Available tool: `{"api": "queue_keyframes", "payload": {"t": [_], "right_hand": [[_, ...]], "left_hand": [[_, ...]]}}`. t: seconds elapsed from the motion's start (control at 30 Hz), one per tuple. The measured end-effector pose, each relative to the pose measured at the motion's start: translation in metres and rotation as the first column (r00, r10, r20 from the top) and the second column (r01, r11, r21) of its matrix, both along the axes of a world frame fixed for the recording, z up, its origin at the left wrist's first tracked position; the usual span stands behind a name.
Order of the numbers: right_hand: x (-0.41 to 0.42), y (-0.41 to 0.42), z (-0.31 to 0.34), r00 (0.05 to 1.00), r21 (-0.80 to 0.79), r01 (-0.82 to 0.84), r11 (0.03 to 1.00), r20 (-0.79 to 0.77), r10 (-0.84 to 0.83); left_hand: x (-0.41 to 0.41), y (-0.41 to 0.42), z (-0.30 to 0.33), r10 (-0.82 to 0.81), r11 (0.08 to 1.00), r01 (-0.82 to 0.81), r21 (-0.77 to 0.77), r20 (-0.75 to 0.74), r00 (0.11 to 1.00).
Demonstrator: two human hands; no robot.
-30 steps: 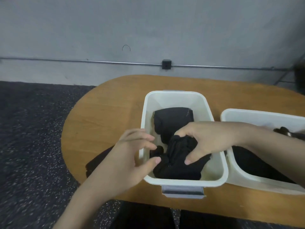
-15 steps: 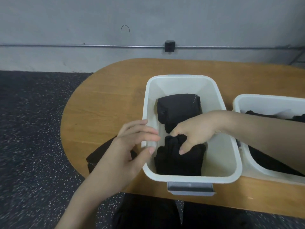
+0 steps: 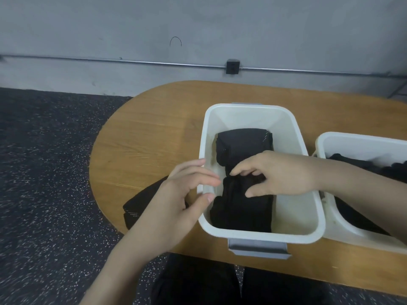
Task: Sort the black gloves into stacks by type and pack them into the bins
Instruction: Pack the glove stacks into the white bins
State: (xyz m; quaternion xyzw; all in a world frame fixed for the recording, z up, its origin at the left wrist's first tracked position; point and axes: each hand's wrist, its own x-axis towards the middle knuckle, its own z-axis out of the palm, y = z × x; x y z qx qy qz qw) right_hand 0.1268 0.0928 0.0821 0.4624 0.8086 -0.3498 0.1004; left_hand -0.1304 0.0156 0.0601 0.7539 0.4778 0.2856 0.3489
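Note:
A white bin [image 3: 248, 107] on the wooden table [image 3: 149, 139] holds two stacks of black gloves. The far stack [image 3: 242, 144] lies folded at the back, and the near stack [image 3: 242, 214] lies at the front. My right hand [image 3: 284, 172] reaches into the bin from the right. Its fingertips and thumb touch the top edge of the near stack, with the fingers fairly straight. My left hand [image 3: 176, 199] hovers at the bin's left rim with relaxed fingers and holds nothing. More black gloves [image 3: 141, 205] lie on the table behind my left hand, partly hidden.
A second white bin [image 3: 352, 137] stands at the right with black gloves [image 3: 356, 219] inside, partly covered by my right forearm. The table's rounded left end drops to a dark speckled floor. A grey wall with a metal conduit runs behind.
My right hand has loosened from gripping the near glove stack, which now lies flat in the bin. My left hand stayed by the left rim. The view shifted slightly.

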Motion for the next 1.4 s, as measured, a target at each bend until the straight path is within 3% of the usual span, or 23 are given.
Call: {"api": "queue_keyframes", "payload": {"t": [0.13, 0.23, 0.33, 0.4, 0.47, 0.53, 0.7, 0.93, 1.03, 1.13, 1.4], "right_hand": [[0.002, -0.016, 0.014, 0.996, 0.038, 0.040, 0.998, -0.082, -0.037], [-0.006, -0.032, 0.028, 0.973, 0.043, 0.071, 0.997, -0.224, -0.060], [-0.025, -0.049, 0.043, 0.919, 0.085, 0.138, 0.987, -0.382, -0.095], [-0.040, -0.059, 0.049, 0.894, 0.088, 0.111, 0.990, -0.444, -0.060], [-0.056, -0.065, 0.049, 0.900, 0.075, 0.034, 0.997, -0.436, 0.002], [-0.069, -0.067, 0.041, 0.906, 0.086, -0.017, 0.996, -0.420, 0.052], [-0.094, -0.065, 0.027, 0.930, 0.112, -0.024, 0.993, -0.363, 0.063], [-0.102, -0.061, 0.023, 0.920, 0.104, 0.024, 0.994, -0.391, 0.019], [-0.102, -0.060, 0.022, 0.922, 0.097, 0.034, 0.995, -0.387, 0.006], [-0.099, -0.059, 0.022, 0.929, 0.105, 0.056, 0.993, -0.369, -0.013], [-0.098, -0.058, 0.020, 0.845, 0.040, 0.230, 0.972, -0.504, -0.179]], "left_hand": [[-0.006, -0.005, 0.007, -0.013, 1.000, 0.013, 0.011, 0.026, 1.000], [-0.033, -0.007, 0.006, 0.151, 0.988, -0.152, 0.005, 0.081, 0.985], [-0.073, 0.000, -0.007, 0.329, 0.941, -0.337, -0.025, -0.168, 0.929], [-0.097, 0.003, -0.023, 0.305, 0.923, -0.377, -0.079, -0.450, 0.840], [-0.111, 0.003, -0.035, 0.209, 0.905, -0.385, -0.180, -0.600, 0.772], [-0.115, 0.003, -0.042, 0.176, 0.878, -0.373, -0.301, -0.522, 0.835], [-0.110, 0.015, -0.049, 0.147, 0.880, -0.276, -0.387, -0.329, 0.933], [-0.108, 0.045, -0.052, 0.025, 0.813, -0.253, -0.525, -0.403, 0.915], [-0.106, 0.043, -0.053, -0.028, 0.777, -0.177, -0.604, -0.314, 0.949], [-0.104, 0.033, -0.049, -0.001, 0.806, -0.153, -0.572, -0.260, 0.966], [-0.103, -0.003, 0.006, 0.343, 0.893, -0.299, -0.336, 0.080, 0.936]]}}
